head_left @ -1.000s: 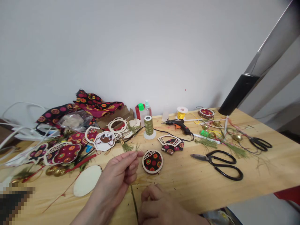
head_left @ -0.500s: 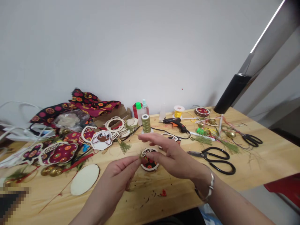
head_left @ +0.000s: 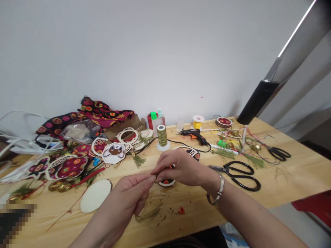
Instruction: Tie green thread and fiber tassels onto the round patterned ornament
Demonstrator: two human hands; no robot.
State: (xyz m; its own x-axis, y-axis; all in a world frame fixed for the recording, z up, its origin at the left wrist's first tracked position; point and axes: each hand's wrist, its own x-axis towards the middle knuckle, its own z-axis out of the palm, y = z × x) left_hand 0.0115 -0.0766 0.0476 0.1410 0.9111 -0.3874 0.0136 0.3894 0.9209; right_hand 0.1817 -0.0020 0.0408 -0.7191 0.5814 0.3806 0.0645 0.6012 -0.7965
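Observation:
My left hand is closed in a pinch on a bundle of olive-green thread, whose loose strands hang out below the palm. Thumb and fingers of my right hand are pinched at the same spot, against the left fingertips, where the thread end is mostly hidden. Under the right hand lies a round wooden-framed ornament with dark patterned fabric, partly covered. Behind the hands stands a spool of olive thread.
Black-handled scissors lie to the right, a second pair beyond. A glue gun and yellow spool sit at the back. On the left are a white oval disc, fabric ornaments and patterned cloth.
My right hand's fingers, raised and spread before, have come down and closed to a pinch at the left fingertips. Thread strands now show below my left hand.

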